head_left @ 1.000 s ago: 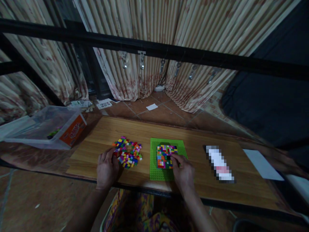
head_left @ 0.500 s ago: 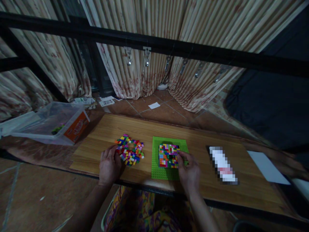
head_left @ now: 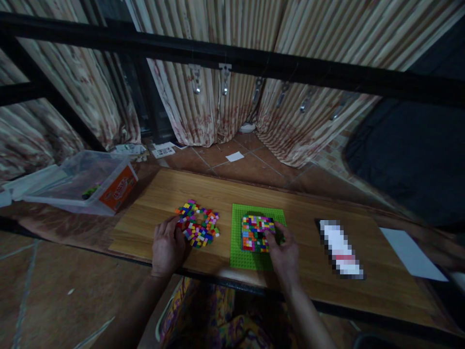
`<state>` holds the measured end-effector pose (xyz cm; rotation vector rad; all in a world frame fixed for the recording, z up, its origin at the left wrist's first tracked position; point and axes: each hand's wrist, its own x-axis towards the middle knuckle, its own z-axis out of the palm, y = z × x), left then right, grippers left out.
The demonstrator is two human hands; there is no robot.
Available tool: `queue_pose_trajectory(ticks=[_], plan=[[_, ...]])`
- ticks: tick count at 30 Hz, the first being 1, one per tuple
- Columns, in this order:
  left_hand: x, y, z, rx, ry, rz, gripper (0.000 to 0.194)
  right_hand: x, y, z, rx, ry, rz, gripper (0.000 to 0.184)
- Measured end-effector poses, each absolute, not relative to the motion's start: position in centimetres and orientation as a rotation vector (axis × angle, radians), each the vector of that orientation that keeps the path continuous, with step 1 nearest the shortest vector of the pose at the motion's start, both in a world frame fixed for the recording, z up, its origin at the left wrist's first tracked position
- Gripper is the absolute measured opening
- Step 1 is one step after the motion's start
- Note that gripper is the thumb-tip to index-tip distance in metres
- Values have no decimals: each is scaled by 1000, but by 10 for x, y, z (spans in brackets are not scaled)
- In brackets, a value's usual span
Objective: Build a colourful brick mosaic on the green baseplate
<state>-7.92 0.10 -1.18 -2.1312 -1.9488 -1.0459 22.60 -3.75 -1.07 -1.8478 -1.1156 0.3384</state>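
striped curtains, brown tiled floor, black metal bar, dim light

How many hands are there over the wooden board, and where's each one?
2. The left hand is at the left edge of the loose brick pile; the right hand is at the right side of the brick build on the green baseplate.

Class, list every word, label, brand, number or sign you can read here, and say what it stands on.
No text can be read.
Orange label on the clear plastic box: lettering, too blurred to read.
Printed paper on the floor: code-like print, too small to read.
Pixelated object on the wooden board: nothing legible.
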Motion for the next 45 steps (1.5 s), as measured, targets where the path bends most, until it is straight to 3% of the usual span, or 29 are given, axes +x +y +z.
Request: queue_pose_trajectory(ticks=[18,22,25,31,45], plan=[[-79,0,-16,-2117,-1948,-1115,30,222,-42,1,-1801,-1061,398,56],[-80,0,-18,-2125,-1956,-1144,30,201,-56,22,-1712,-1159,203,39],[-79,-1,-19,-2125,-1986,-1161,31,170,-66,30,-1579,-1417,344,26],[-77,-3,-18,-2130,-1995,-1153,30,108,-63,14,-1544,-1748,508,21],[-77,-4,-17,-2126,-2013,-1162,28,87,-43,2,-1637,-1926,371,31]])
